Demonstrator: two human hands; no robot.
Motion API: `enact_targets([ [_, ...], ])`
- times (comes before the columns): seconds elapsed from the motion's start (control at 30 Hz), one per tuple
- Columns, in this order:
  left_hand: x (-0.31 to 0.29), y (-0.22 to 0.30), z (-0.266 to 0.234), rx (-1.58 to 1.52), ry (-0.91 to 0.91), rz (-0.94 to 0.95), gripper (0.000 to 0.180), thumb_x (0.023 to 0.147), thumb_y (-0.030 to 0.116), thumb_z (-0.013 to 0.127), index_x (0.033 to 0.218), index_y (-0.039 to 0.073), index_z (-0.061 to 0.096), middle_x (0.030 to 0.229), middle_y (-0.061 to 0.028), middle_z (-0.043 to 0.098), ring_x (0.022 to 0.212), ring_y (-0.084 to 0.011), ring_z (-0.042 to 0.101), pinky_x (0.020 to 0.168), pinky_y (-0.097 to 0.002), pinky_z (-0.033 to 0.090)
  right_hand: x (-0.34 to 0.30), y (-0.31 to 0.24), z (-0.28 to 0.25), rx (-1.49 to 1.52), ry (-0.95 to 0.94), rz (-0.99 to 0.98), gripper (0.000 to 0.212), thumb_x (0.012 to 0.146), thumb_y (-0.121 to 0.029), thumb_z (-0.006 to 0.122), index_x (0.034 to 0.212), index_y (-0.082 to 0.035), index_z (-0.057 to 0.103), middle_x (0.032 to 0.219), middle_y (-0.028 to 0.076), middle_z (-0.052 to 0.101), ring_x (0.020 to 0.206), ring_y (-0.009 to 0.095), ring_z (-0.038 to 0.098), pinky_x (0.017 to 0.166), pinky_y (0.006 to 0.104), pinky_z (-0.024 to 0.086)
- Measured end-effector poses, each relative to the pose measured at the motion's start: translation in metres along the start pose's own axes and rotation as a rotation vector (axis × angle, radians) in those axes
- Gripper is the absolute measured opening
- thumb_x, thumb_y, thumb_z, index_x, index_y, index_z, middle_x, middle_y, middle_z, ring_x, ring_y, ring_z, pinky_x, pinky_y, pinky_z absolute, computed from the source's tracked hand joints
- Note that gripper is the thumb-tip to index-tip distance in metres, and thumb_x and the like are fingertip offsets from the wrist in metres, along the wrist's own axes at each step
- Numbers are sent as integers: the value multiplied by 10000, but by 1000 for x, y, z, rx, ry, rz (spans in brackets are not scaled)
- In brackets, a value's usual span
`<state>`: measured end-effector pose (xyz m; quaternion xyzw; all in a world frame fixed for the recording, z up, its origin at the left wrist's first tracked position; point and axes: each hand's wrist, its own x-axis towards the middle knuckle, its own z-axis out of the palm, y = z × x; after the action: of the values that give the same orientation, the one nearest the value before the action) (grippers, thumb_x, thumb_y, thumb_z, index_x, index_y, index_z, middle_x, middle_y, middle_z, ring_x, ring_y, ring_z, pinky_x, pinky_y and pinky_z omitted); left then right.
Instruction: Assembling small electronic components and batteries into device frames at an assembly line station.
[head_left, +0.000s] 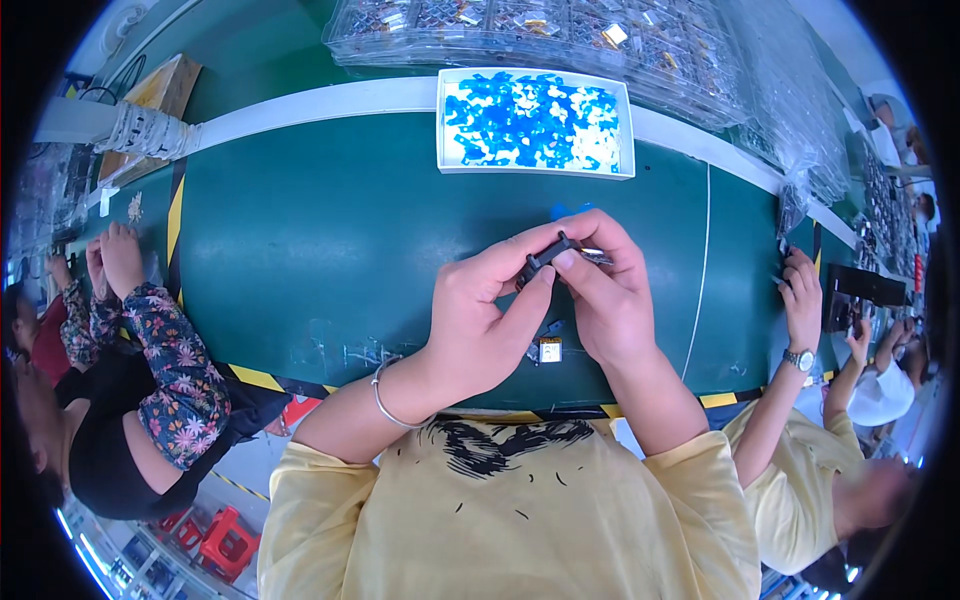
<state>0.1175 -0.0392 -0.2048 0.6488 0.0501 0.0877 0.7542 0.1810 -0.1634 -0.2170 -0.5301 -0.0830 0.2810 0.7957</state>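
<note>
Above the green table, my left hand point(487, 305) and my right hand point(612, 290) meet in front of me. Between their fingertips is a small black plastic part point(543, 258), long and narrow, held tilted. The left thumb and fingers pinch its near end. My right thumb presses close to its far end, and a small shiny metallic piece point(595, 256) shows among the right fingers. Below the hands, a small silver-and-yellow component point(550, 349) lies on the table, with dark bits beside it. Some blue film point(568, 211) lies just beyond my fingers, partly hidden.
A white box point(537, 172) of blue-and-white pieces stands beyond my hands, by a white ledge point(330, 102). Behind it are clear plastic trays point(540, 45) of small parts. Co-workers sit at both sides, their hands point(120, 260) on the table. Yellow-black tape point(255, 378) marks the near edge.
</note>
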Motion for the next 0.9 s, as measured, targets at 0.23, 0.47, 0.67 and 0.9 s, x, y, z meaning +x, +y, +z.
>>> enact_targets([
  [0.23, 10, -3, -14, -245, 10, -267, 301, 855, -34, 473, 1146, -50, 547, 1042, -119, 612, 913, -164, 610, 774, -287, 520, 3, 0, 5, -73, 51, 43, 138, 836, -6, 589, 973, -23, 586, 918, 5, 581, 827, 59, 524, 719, 210, 456],
  [0.47, 13, 0, -17, -586, 28, -393, 259, 859, 36, 494, 1091, -62, 556, 982, -153, 620, 872, -216, 643, 721, -350, 579, -4, -20, 0, -54, -46, 14, 244, 830, 31, 569, 1070, 15, 529, 996, 46, 564, 899, 89, 554, 772, 243, 496],
  [0.67, 14, 2, -15, -539, 20, -361, 224, 871, 68, 522, 1056, -50, 566, 937, -136, 627, 789, -191, 652, 698, -339, 583, -7, -21, 2, -89, -103, -26, 244, 838, 57, 542, 1079, 28, 516, 1010, 71, 546, 901, 106, 565, 753, 241, 523],
  [0.9, 14, 1, -22, -498, -47, -379, 187, 885, 105, 525, 1018, -22, 558, 882, -131, 630, 732, -190, 651, 601, -276, 559, -8, -27, -5, -116, -114, -55, 181, 833, 68, 555, 1002, 12, 523, 920, 49, 583, 817, 74, 575, 686, 209, 493],
])
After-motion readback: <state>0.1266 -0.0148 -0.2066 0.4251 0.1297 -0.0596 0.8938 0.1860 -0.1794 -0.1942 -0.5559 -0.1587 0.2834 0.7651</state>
